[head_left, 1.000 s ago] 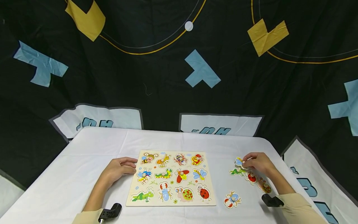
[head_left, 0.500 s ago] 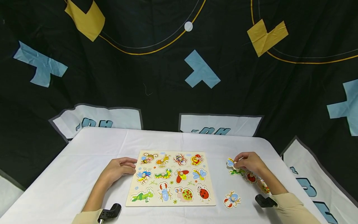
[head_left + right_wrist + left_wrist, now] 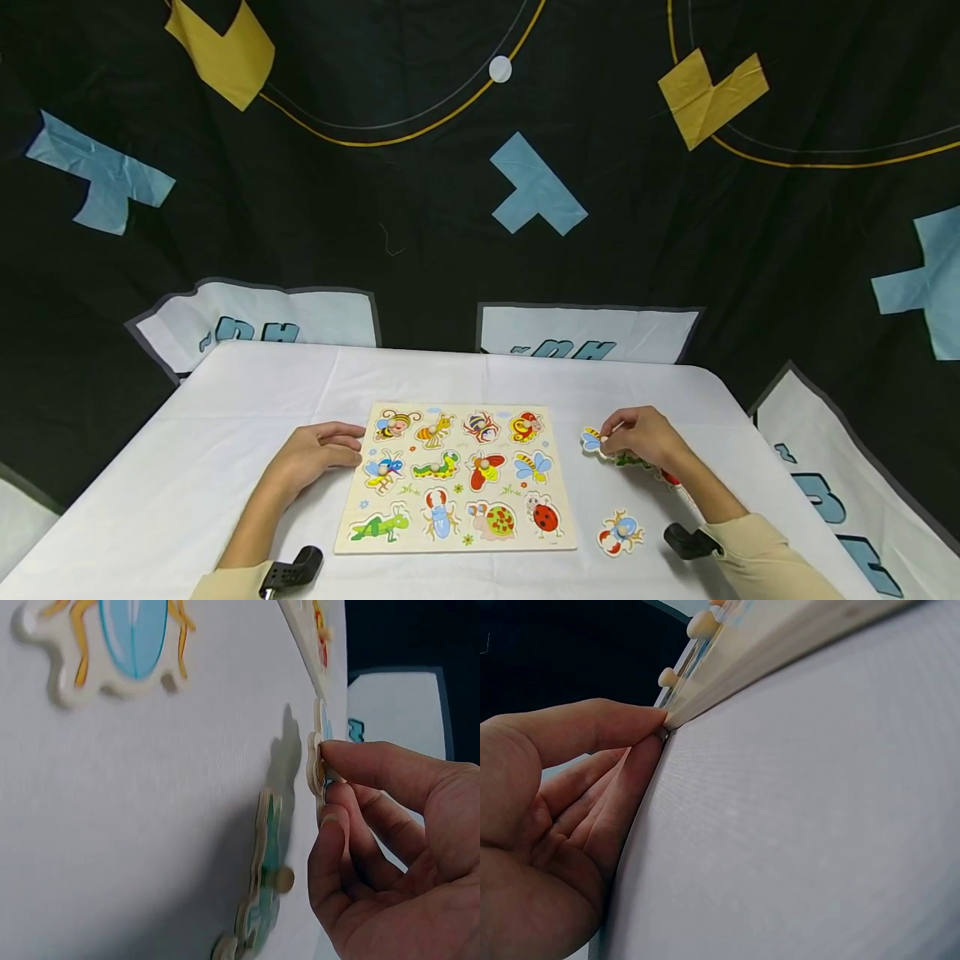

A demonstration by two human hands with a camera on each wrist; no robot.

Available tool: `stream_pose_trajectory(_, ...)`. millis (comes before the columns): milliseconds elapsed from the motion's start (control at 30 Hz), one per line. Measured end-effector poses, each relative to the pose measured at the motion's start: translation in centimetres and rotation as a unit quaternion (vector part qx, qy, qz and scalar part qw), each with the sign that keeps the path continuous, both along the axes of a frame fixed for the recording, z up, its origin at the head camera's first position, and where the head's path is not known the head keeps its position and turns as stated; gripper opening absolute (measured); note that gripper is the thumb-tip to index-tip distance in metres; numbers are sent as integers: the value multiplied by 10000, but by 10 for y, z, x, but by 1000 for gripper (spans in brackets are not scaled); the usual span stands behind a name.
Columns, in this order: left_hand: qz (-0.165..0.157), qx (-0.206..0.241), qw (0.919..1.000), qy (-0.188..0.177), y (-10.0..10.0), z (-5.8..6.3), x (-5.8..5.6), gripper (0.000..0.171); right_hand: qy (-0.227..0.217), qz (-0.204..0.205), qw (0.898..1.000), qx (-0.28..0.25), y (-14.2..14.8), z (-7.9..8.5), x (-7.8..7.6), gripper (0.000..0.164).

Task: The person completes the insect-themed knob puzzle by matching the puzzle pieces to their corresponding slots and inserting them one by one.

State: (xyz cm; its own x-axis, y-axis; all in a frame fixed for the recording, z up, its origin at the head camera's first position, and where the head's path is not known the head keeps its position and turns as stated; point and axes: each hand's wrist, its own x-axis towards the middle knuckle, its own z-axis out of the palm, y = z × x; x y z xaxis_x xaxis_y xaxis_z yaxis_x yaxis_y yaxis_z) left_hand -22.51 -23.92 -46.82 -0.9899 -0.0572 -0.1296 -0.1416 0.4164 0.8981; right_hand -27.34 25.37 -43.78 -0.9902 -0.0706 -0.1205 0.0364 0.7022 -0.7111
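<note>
My right hand (image 3: 643, 437) pinches a blue-winged, yellow-striped insect puzzle piece (image 3: 590, 439) by its knob. In the right wrist view this piece (image 3: 314, 776) is edge-on above the table, casting a shadow. Below the hand lies a green grasshopper piece (image 3: 628, 459), its knob up, partly covered. A ladybird piece (image 3: 668, 477) shows beside my forearm, mostly hidden. My left hand (image 3: 318, 457) rests on the table, fingertips against the left edge of the wooden insect puzzle board (image 3: 416, 545). In the left wrist view, thumb and fingertips meet at the board's edge (image 3: 780, 656).
A blue beetle piece (image 3: 620, 533) lies on the white-covered table (image 3: 247, 392), right of the board. Several pieces with knobs fill the board's upper rows; its bottom row shows pictures without knobs. A black curtain (image 3: 435, 250) hangs behind the table.
My right hand has moved left toward the board with the blue-winged insect piece. The forearm now hides the snail piece and most of the ladybird. My left hand stays at the board's edge.
</note>
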Motion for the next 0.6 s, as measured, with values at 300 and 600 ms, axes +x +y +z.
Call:
stream_pose_trajectory(300,33,-7,10000,0,0,0,0,52,97,122,9998,-121,-24,-3,2,22)
stream_pose_trajectory(600,41,34,10000,-4,0,0,0,51,134,426,9987,-261,-39,-4,3,21)
